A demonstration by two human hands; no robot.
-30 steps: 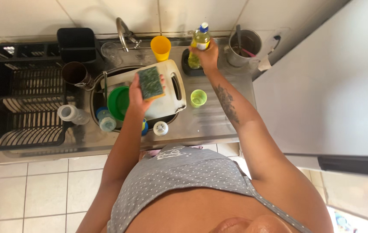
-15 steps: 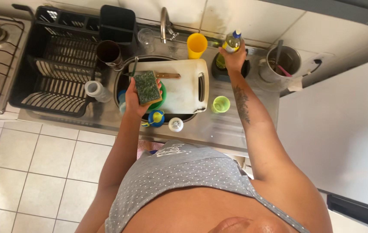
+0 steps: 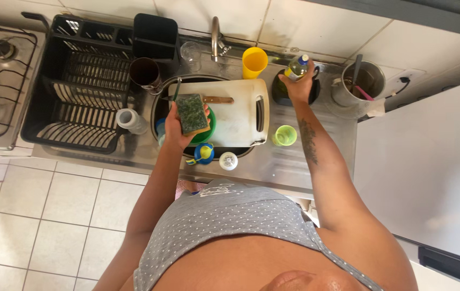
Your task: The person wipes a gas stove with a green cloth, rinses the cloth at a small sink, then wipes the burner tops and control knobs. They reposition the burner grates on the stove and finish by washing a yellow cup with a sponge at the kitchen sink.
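Sponge (image 3: 192, 113), green scouring side up, sits flat on the left hand (image 3: 178, 129), fingers curled round its edges, held over the sink (image 3: 161, 102). Right hand (image 3: 297, 86) is wrapped shut around a yellow dish-soap bottle (image 3: 296, 68) at the back of the surface, beside the yellow cup (image 3: 253, 62). No suds visible on the sponge; white cutting board (image 3: 235, 116) with a knife (image 3: 216, 99), green bowl and cups look unwashed. Drying rack (image 3: 79, 86) holds no dishes.
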